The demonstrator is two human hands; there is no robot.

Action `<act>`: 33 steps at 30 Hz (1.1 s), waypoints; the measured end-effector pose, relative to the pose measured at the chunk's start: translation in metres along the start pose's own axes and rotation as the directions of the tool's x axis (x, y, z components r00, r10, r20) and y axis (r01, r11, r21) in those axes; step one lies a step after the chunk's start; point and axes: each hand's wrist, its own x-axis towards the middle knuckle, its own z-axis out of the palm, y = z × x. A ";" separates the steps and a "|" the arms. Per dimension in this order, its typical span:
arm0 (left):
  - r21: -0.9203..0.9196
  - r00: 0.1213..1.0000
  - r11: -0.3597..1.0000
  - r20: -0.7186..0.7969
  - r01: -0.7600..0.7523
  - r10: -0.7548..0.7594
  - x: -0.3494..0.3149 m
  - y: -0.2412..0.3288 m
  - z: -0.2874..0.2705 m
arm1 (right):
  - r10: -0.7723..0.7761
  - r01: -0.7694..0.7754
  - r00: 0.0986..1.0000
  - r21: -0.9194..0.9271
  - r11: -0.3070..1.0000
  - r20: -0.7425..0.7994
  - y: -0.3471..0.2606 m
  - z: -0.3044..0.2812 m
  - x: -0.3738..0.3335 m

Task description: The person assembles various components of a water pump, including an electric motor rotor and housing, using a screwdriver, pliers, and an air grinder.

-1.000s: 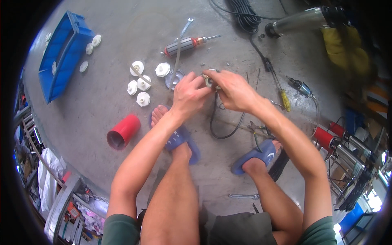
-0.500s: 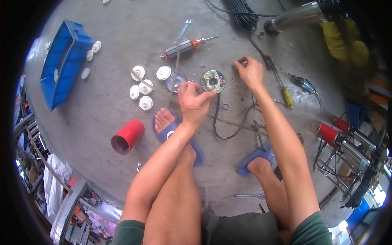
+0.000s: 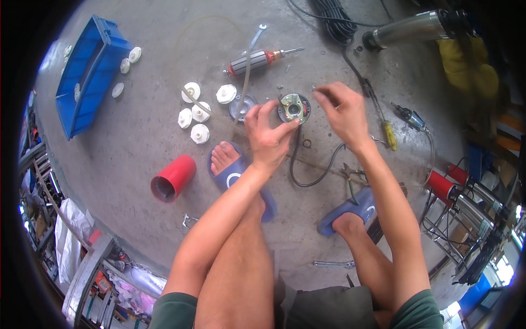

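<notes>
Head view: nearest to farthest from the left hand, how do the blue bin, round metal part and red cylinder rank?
1. Round metal part, at the thumb of the left hand.
2. Red cylinder, on the floor to the left.
3. Blue bin, upper left.

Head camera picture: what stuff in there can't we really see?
All in the head view:
- Right hand: fingertips blurred, so I can't tell if they pinch something tiny.
- Round metal part: the thumb of the left hand hides some near rim.
- Right sandal: the right forearm hides the toes there.
- Silver cylinder: its right end fades into darkness.
</notes>
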 end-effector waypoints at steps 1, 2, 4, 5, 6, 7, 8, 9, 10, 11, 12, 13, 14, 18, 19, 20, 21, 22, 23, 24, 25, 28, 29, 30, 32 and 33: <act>0.007 1.000 1.000 0.006 -0.011 0.011 0.000 -0.001 -0.001 | -0.055 0.055 0.998 -0.015 0.998 0.020 -0.004 0.002 -0.005; 0.016 1.000 1.000 0.011 -0.023 0.023 0.001 -0.001 -0.001 | -0.112 0.113 0.993 -0.026 0.993 0.040 -0.007 0.005 -0.009; 0.002 0.999 0.999 0.010 -0.033 0.033 0.002 -0.002 0.001 | -0.198 0.206 0.977 -0.108 0.973 0.076 -0.010 0.009 -0.015; -0.003 0.999 0.999 0.012 -0.037 0.037 0.003 -0.002 0.002 | -0.226 0.240 0.970 -0.178 0.954 0.094 -0.011 0.011 -0.017; 0.003 0.999 0.999 0.013 -0.043 0.043 0.003 -0.002 0.001 | -0.252 0.273 0.961 -0.246 0.930 0.114 -0.012 0.013 -0.019; 0.009 0.999 0.999 0.015 -0.050 0.050 0.004 -0.001 0.001 | -0.249 0.269 0.963 -0.275 0.923 0.104 -0.012 0.016 -0.019; 0.013 0.998 0.998 0.018 -0.057 0.057 0.004 -0.001 0.001 | -0.251 0.269 0.963 -0.281 0.921 0.100 -0.012 0.018 -0.019; 0.012 0.998 0.999 0.022 -0.052 0.052 0.004 0.000 0.001 | -0.253 0.270 0.963 -0.288 0.919 0.095 -0.012 0.019 -0.019; 0.013 0.998 0.999 0.027 -0.051 0.050 0.004 0.000 0.000 | -0.254 0.269 0.963 -0.294 0.917 0.090 -0.012 0.021 -0.019; 0.013 0.998 0.999 0.032 -0.049 0.049 0.004 -0.001 0.000 | -0.264 0.277 0.961 -0.304 0.911 0.084 -0.011 0.024 -0.018; 0.011 0.998 0.999 0.036 -0.047 0.047 0.004 -0.001 0.000 | -0.274 0.285 0.959 -0.315 0.905 0.079 -0.010 0.026 -0.017; 0.013 0.998 0.999 0.033 -0.052 0.052 0.003 -0.001 0.001 | -0.283 0.292 0.956 -0.326 0.899 0.074 -0.009 0.029 -0.016; 0.018 0.998 0.998 0.029 -0.058 0.058 0.004 -0.001 0.000 | -0.232 0.243 0.970 -0.351 0.904 0.075 -0.010 0.031 -0.014; -0.025 0.996 0.996 0.028 -0.085 0.085 0.007 -0.004 0.002 | -0.081 0.091 0.996 -0.347 0.934 0.042 -0.017 0.033 -0.010; -0.020 0.995 0.995 0.031 -0.098 0.099 0.007 -0.005 0.002 | -0.058 0.064 0.998 -0.319 0.946 0.028 -0.020 0.030 -0.007; -0.008 0.993 0.994 0.037 -0.110 0.110 0.008 -0.006 0.000 | -0.138 0.152 0.988 -0.249 0.957 0.073 -0.025 0.026 -0.003; 0.002 0.992 0.993 0.044 -0.121 0.121 0.008 -0.007 -0.001 | -0.218 0.235 0.970 -0.175 0.956 0.111 -0.032 0.020 0.003; 0.011 0.992 0.992 0.044 -0.123 0.122 0.007 -0.009 -0.003 | -0.298 0.313 0.944 -0.096 0.945 0.143 -0.035 0.017 0.007; 0.008 0.991 0.992 0.041 -0.127 0.126 0.007 -0.010 -0.003 | -0.326 0.354 0.921 -0.106 0.929 0.212 -0.032 0.013 0.010; 0.006 0.991 0.991 0.038 -0.131 0.130 0.008 -0.009 -0.003 | -0.351 0.393 0.893 -0.112 0.912 0.281 -0.028 0.010 0.014; -0.004 0.993 0.993 0.016 -0.119 0.119 0.007 -0.007 -0.002 | -0.372 0.433 0.860 -0.114 0.894 0.349 -0.026 0.008 0.018; -0.009 0.992 0.992 -0.004 -0.125 0.125 0.012 -0.001 0.000 | -0.315 0.370 0.913 -0.198 0.908 0.260 -0.016 0.008 0.018; 0.004 0.988 0.988 0.025 -0.154 0.154 0.012 -0.004 -0.002 | -0.309 0.353 0.921 -0.176 0.919 0.238 -0.015 0.011 0.017; 0.016 0.982 0.983 0.054 -0.183 0.182 0.012 -0.007 -0.003 | -0.301 0.336 0.929 -0.154 0.929 0.216 -0.014 0.013 0.016; 0.017 0.977 0.979 0.065 -0.203 0.201 0.012 -0.011 -0.005 | -0.295 0.319 0.937 -0.114 0.941 0.185 -0.016 0.016 0.015; 0.018 0.975 0.977 0.071 -0.213 0.211 0.013 -0.012 -0.006 | -0.299 0.319 0.938 -0.097 0.943 0.176 -0.019 0.017 0.014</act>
